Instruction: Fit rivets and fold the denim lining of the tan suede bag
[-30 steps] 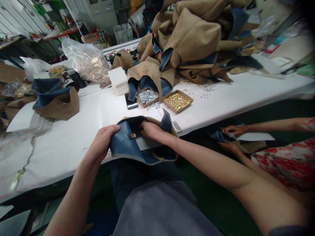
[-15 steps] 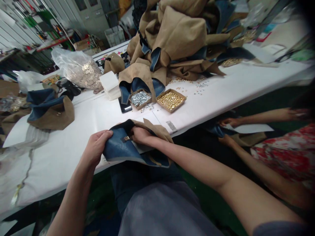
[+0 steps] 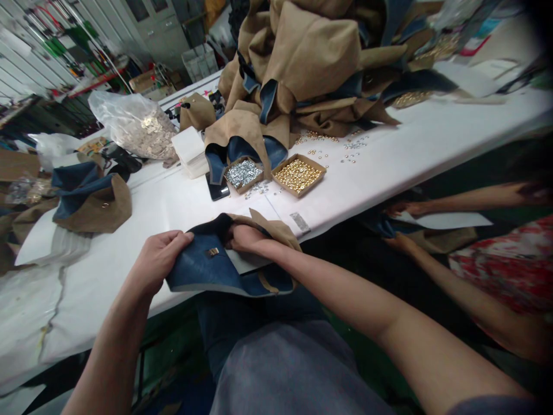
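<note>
A bag (image 3: 207, 268), blue on the inside and tan on the outside, lies across the table's front edge with its mouth towards me. My left hand (image 3: 162, 256) pinches the bag's left edge between thumb and fingers. Inside the mouth is my right hand (image 3: 244, 237), its fingers hidden by the bag, so what they hold does not show. A small metal piece on a dark tab (image 3: 213, 252) sits on the blue lining. Below my right wrist lies a flat grey-white sheet (image 3: 246, 262) within the bag.
Beyond the bag stand a tray of silver studs (image 3: 243, 174) and a tray of gold studs (image 3: 299, 175), beside a phone (image 3: 217, 189). Tan bags (image 3: 317, 55) are heaped behind. Another bag (image 3: 93, 199) stands left. A co-worker's hands (image 3: 404, 227) work at right.
My left hand has moved left and slightly down, drawing the bag's edge with it. The lining and the sheet inside show more. My right hand stays inside the bag.
</note>
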{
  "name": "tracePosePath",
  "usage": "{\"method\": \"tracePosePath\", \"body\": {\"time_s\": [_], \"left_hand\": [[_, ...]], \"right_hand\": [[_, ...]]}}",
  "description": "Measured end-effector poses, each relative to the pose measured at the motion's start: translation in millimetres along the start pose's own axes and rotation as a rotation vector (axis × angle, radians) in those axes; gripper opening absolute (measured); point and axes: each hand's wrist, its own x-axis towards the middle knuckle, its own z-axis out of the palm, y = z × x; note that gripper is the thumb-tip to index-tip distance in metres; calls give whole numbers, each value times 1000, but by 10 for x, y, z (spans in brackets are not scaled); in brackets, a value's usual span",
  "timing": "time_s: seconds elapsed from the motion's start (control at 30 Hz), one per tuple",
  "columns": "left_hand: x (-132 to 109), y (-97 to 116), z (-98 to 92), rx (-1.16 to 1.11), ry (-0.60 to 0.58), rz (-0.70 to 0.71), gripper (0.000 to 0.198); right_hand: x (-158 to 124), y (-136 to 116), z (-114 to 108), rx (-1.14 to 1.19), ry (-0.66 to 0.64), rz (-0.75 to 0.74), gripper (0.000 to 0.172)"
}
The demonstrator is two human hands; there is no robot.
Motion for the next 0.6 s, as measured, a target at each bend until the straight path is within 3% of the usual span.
{"method": "tracePosePath", "body": {"time_s": [0.1, 0.2, 0.37, 0.6], "left_hand": [[91, 244, 132, 13, -19, 72, 64], [161, 345, 251, -5, 4, 138, 64], [178, 291, 338, -124, 11, 131, 62], [101, 180, 301, -161, 40, 160, 62]], "right_hand": [[-13, -77, -34, -148, -34, -2, 17], [-29, -148, -14, -171, -29, 7, 18], [-69, -289, 36, -208, 37, 56, 20], [-61, -446, -73, -313, 5, 117, 24]]}}
